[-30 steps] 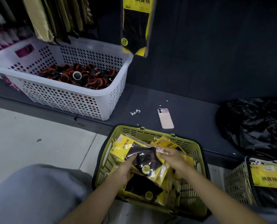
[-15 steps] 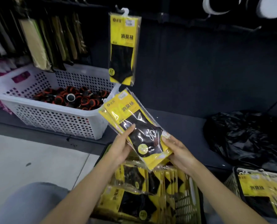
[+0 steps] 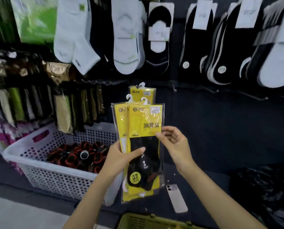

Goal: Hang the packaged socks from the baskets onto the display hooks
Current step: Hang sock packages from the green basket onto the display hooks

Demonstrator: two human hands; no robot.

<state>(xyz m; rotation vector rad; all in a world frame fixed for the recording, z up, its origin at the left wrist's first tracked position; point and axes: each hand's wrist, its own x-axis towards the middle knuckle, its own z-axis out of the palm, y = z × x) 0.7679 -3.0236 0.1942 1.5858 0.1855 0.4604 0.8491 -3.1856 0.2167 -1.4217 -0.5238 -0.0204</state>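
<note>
I hold two yellow sock packs (image 3: pixel 144 129) upright in front of the dark display wall, each with a white hanger hook at its top. My left hand (image 3: pixel 123 156) grips them at the middle from the left, thumb across the front. My right hand (image 3: pixel 174 142) pinches the right edge of the front pack. Just behind them one more yellow pack (image 3: pixel 142 93) hangs on a display hook. The green basket (image 3: pixel 147 221) shows only its rim at the bottom edge.
A white perforated basket (image 3: pixel 55 172) of black-and-orange rolls stands at the left on the ledge. A phone (image 3: pixel 176 198) lies on the ledge, a black plastic bag (image 3: pixel 263 192) at the right. Empty hooks (image 3: pixel 253 95) jut out to the right; socks hang above.
Both hands lifted the packs out of the green basket and raised them upright to the hanging pack. My view tilted up to the wall.
</note>
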